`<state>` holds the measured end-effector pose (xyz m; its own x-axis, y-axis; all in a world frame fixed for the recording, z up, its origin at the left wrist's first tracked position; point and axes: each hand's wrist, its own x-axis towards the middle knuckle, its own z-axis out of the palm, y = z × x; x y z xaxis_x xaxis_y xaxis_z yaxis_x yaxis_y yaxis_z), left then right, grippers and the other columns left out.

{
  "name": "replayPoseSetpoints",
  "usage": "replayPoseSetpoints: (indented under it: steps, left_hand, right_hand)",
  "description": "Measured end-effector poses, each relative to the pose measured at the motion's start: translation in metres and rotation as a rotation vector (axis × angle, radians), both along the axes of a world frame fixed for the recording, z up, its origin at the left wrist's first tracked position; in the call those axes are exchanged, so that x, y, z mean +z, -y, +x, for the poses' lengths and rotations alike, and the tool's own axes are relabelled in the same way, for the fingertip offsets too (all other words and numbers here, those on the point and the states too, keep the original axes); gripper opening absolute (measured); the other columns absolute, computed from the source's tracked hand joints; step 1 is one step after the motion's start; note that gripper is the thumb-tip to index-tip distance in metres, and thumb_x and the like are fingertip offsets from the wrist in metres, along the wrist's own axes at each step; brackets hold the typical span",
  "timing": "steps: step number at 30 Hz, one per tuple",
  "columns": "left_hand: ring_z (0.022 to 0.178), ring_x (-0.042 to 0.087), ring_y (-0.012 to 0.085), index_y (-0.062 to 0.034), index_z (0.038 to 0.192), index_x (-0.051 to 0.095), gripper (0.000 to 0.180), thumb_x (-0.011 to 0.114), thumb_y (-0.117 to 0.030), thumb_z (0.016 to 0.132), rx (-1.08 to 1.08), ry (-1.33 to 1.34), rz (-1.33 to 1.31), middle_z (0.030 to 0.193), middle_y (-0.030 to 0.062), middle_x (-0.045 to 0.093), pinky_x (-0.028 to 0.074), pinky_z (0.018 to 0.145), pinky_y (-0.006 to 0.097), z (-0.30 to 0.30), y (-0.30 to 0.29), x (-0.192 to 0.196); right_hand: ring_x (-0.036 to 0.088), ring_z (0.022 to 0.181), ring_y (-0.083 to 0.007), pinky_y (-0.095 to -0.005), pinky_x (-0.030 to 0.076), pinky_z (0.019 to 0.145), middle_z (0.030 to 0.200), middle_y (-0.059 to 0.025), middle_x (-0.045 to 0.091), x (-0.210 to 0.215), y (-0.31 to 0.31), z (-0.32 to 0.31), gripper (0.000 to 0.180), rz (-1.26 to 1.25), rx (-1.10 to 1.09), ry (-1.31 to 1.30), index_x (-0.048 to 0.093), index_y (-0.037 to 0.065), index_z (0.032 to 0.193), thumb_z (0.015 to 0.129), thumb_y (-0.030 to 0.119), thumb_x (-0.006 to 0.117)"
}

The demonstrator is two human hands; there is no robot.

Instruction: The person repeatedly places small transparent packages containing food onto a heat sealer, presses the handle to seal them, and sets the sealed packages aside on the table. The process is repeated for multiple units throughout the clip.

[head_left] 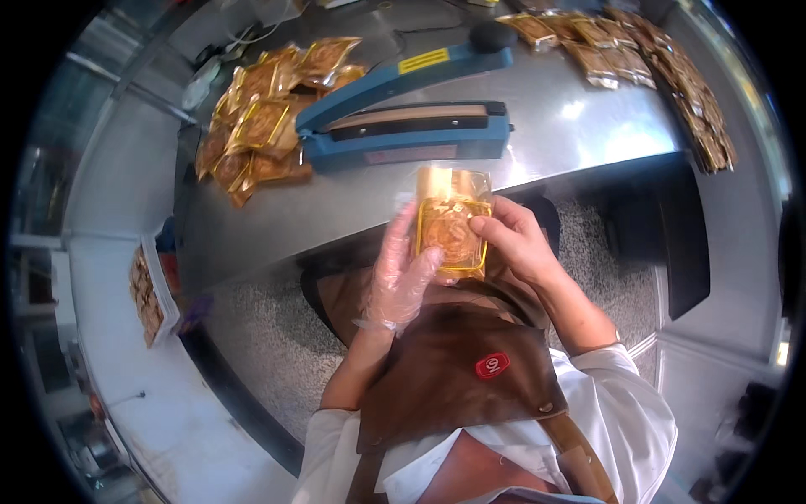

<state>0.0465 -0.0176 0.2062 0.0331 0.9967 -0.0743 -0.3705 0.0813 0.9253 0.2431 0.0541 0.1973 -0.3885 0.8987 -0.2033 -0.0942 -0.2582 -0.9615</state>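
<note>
Between my two hands is a clear bag of baked pastry (453,231) with a gold-edged square front, its open-looking top end pointing away from me. My left hand (399,273), in a thin clear plastic glove, grips the bag's left side with the thumb on the front. The bare right hand (520,239) pinches the right side, thumb pressed on the front. Just beyond the bag, on the metal table, stands a blue impulse bag sealer (411,134) with its lever arm (395,80) raised.
Left of the sealer lies a heap of bagged pastries (260,126). More packets (600,50) lie at the far right, beside a long dark tray (693,101) of them. A white tray of brown pieces (151,294) rests on a white surface at left. The steel table (579,130) ends near my lap.
</note>
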Motion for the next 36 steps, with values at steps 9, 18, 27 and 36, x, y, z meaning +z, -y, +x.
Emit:
replayPoseSetpoints:
  steps: [9,18,27,36]
  left_hand:
    - [0.104,0.069,0.0192,-0.004,0.139,0.055,0.037,0.057,-0.006,0.102,0.021,-0.072,0.083,0.14,0.0114,0.057,0.063,0.067,0.026,-0.016,-0.05,0.023]
    - [0.107,0.068,0.0197,-0.0077,0.138,0.055,0.037,0.058,-0.007,0.101,0.051,-0.012,0.098,0.141,0.0114,0.055,0.065,0.067,0.027,-0.013,-0.086,0.027]
    - [0.108,0.065,0.017,-0.0058,0.137,0.056,0.036,0.06,-0.005,0.101,0.132,0.047,0.093,0.141,0.011,0.054,0.064,0.066,0.025,-0.008,-0.096,0.03]
    - [0.106,0.066,0.0171,-0.004,0.134,0.059,0.034,0.06,-0.004,0.1,0.107,0.002,0.056,0.135,0.012,0.058,0.064,0.067,0.026,-0.012,-0.097,0.03]
  right_hand:
    - [0.061,0.074,-0.0072,-0.0215,0.051,0.061,0.093,-0.0051,0.066,0.043,-0.036,-0.023,0.043,0.118,-0.109,-0.073,0.049,-0.005,0.132,0.101,0.021,0.066]
    - [0.056,0.072,-0.0062,-0.0219,0.047,0.063,0.086,-0.0016,0.062,0.047,-0.056,-0.027,0.056,0.424,-0.121,0.073,0.044,0.007,0.151,0.1,0.014,0.066]
    - [0.055,0.069,-0.0088,-0.0276,0.049,0.063,0.074,-0.0051,0.061,0.058,-0.08,-0.03,0.051,0.544,-0.023,0.383,0.056,0.007,0.143,0.097,0.022,0.071]
    - [0.059,0.071,-0.0107,-0.0286,0.051,0.066,0.078,-0.0074,0.067,0.067,-0.084,-0.029,0.051,0.52,-0.015,0.4,0.055,0.007,0.144,0.097,0.02,0.071]
